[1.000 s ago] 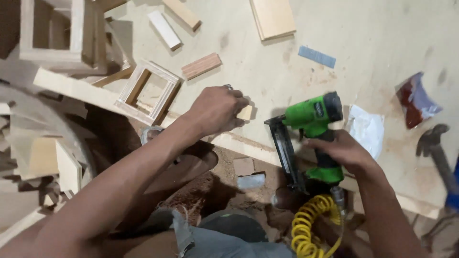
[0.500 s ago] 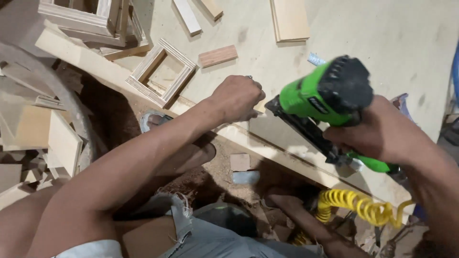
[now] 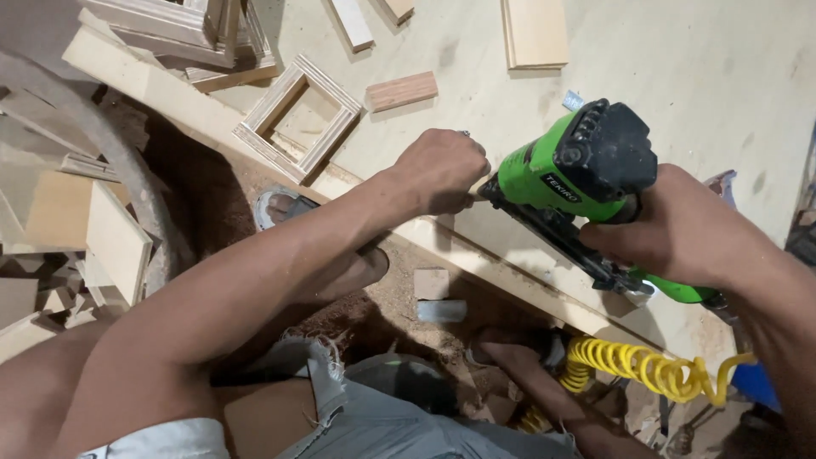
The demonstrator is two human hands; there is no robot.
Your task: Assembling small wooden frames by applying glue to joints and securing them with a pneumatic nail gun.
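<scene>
Both our hands are busy at the near edge of the pale plywood bench (image 3: 680, 51). Our right hand (image 3: 680, 234) is wrapped tight around the grip of a green and black air nail gun (image 3: 578, 174), its nose pointed toward the left hand. Our left hand (image 3: 438, 170) is curled into a near fist, pressing down on a small workpiece we cannot make out. The nailer looks stiff and top-heavy, best held by its handle, with the coiled yellow air hose (image 3: 646, 370) tugging from below. A square open wooden frame (image 3: 297, 115) and a short reddish wooden block (image 3: 401, 91) lie apart, farther up the bench.
</scene>
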